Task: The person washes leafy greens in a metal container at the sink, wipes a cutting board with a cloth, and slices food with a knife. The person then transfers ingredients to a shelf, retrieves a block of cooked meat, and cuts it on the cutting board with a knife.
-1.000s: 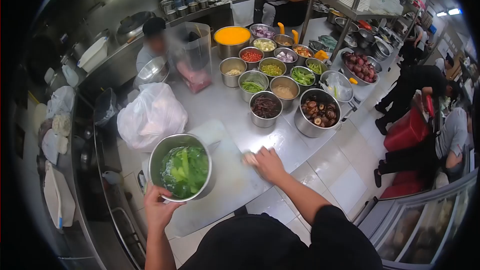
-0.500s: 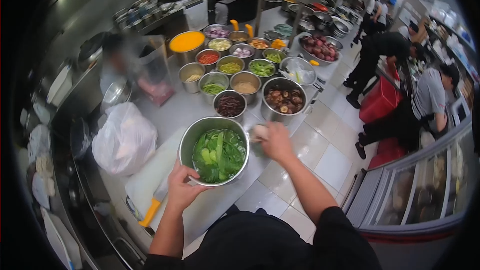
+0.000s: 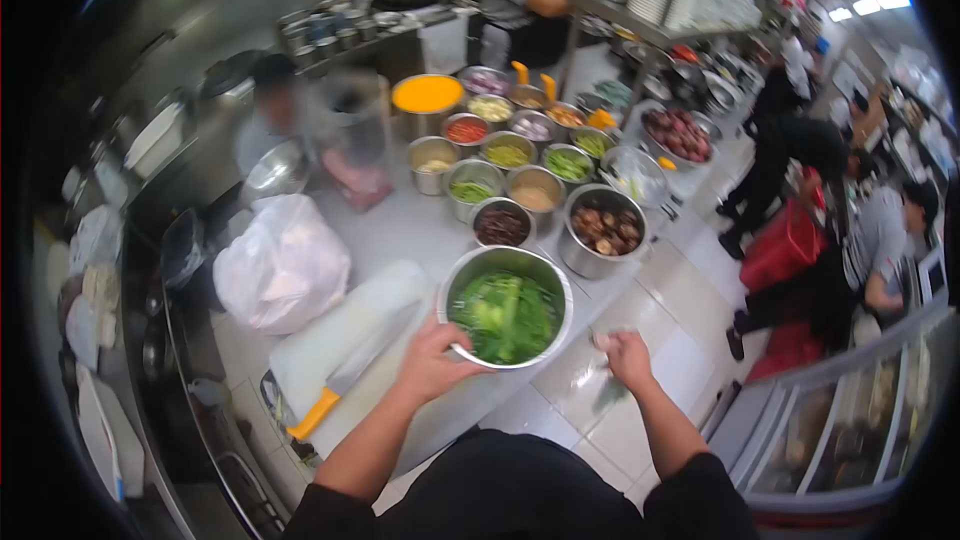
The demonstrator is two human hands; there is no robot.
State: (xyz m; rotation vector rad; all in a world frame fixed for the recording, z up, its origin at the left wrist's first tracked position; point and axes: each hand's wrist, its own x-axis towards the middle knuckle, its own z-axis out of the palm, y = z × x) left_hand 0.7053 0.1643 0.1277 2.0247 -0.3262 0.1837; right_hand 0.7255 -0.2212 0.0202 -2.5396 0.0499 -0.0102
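My left hand (image 3: 437, 365) grips the rim of a round steel pot (image 3: 565, 325), thumb along its near side. Inside the pot, cut leafy greens (image 3: 508, 318) lie in what looks like water. To the right of the pot, my right hand (image 3: 627, 358) is closed, apart from it and over the floor. A pale, blurred bit shows at its fingers and a faint greenish smear below; I cannot make out what it holds. Left of the pot, a knife with a yellow handle (image 3: 316, 414) rests on a white cutting board (image 3: 300, 355).
Steel pots of chopped ingredients crowd the counter, including dark dried pieces (image 3: 504, 225) and mushrooms (image 3: 607, 228). A filled white plastic bag (image 3: 280, 265) stands left. Another person (image 3: 262, 125) is across the counter. More people work along the right aisle near a red bin (image 3: 785, 245).
The view has shifted, so the counter sits further right. My right hand has moved away from the pot, toward me and over the floor. My left hand still holds the pot.
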